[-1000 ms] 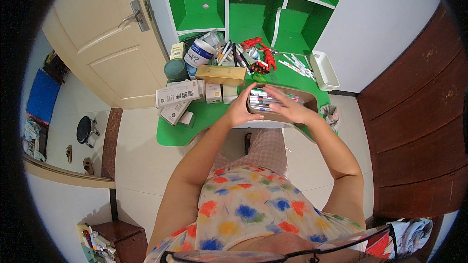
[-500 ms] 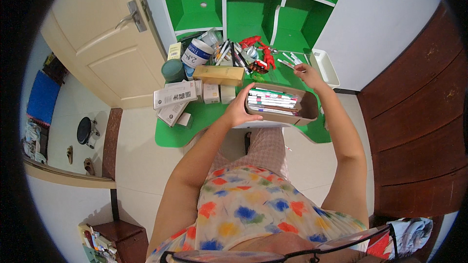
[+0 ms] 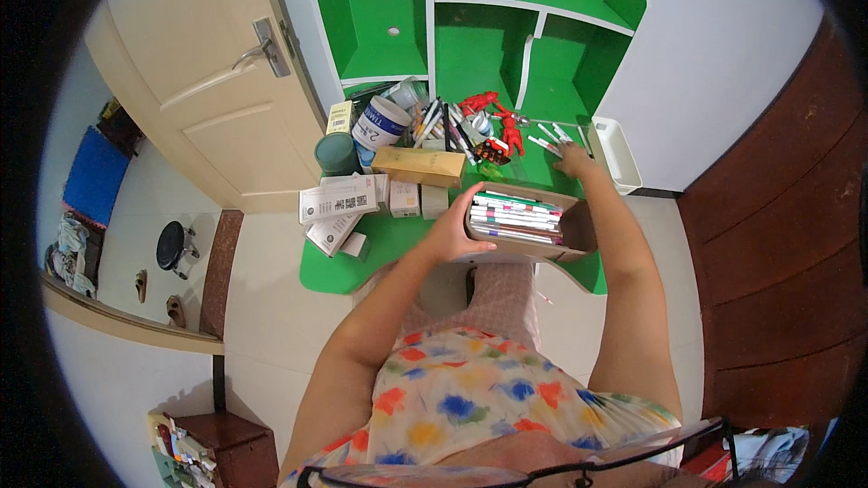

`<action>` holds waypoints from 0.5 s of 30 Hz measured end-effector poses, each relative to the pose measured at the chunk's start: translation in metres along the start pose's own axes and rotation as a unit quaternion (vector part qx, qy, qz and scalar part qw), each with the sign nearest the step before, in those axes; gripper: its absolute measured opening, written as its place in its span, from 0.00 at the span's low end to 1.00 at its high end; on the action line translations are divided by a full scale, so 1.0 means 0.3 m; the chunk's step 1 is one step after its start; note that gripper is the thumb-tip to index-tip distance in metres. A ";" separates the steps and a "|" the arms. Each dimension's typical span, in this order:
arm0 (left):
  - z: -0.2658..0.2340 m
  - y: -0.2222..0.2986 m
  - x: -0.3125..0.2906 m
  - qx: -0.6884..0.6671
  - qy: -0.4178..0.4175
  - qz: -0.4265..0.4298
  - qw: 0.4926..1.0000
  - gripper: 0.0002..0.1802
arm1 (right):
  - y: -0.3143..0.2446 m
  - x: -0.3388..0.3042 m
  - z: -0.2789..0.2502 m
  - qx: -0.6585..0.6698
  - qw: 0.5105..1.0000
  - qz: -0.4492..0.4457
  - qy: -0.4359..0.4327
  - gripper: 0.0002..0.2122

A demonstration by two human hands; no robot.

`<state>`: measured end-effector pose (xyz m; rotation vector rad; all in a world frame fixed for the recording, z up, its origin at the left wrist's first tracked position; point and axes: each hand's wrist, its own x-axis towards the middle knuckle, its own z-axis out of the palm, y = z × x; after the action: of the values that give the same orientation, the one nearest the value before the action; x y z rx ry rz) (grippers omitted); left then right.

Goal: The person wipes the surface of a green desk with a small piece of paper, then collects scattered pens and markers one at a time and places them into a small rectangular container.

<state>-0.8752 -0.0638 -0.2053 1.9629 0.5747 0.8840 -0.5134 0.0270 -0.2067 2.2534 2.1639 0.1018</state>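
My left hand (image 3: 449, 226) is closed round the left end of a long tan box (image 3: 581, 233) at the desk's front edge, thumb on the near side. White pens (image 3: 517, 214) with coloured ends lie stacked in the box's left part; the right part shows its bare inside. Beyond the box, my right hand (image 3: 577, 161) is over a few loose white pens (image 3: 558, 133) on the green desk, its bent fingers closed at the end of one of them. The fingertips are partly hidden.
Left of the pens are red toy figures (image 3: 512, 136), a heap of pens (image 3: 434, 124), a white-and-blue tub (image 3: 380, 122), a green jar (image 3: 337, 154), a gold box (image 3: 419, 165) and white cartons (image 3: 339, 199). A white tray (image 3: 617, 155) adjoins the desk's right side. Green shelves (image 3: 479, 41) rise behind.
The whole view has shifted, so the desk sits lower in it. My right hand has moved slightly left over the loose pens. My left hand keeps its hold on the box.
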 end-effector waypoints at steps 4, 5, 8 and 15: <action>-0.020 -0.005 -0.029 0.006 0.010 -0.019 1.000 0.59 | -0.077 0.010 -0.043 0.019 0.999 -0.019 -0.035 0.21; -0.019 -0.006 -0.032 -0.006 0.014 -0.016 1.000 0.59 | -0.085 0.008 -0.050 0.041 0.999 -0.004 -0.035 0.20; -0.012 -0.003 -0.026 -0.010 0.017 -0.012 1.000 0.59 | -0.094 0.006 -0.033 0.068 0.997 0.047 -0.010 0.17; -0.014 -0.003 -0.029 0.018 0.020 -0.023 0.999 0.59 | -0.106 -0.005 -0.039 0.090 0.995 0.052 -0.004 0.16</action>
<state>-0.8841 -0.0671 -0.2077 1.9601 0.6618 0.8923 -0.5460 0.0264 -0.1969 2.4563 2.1320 -0.1050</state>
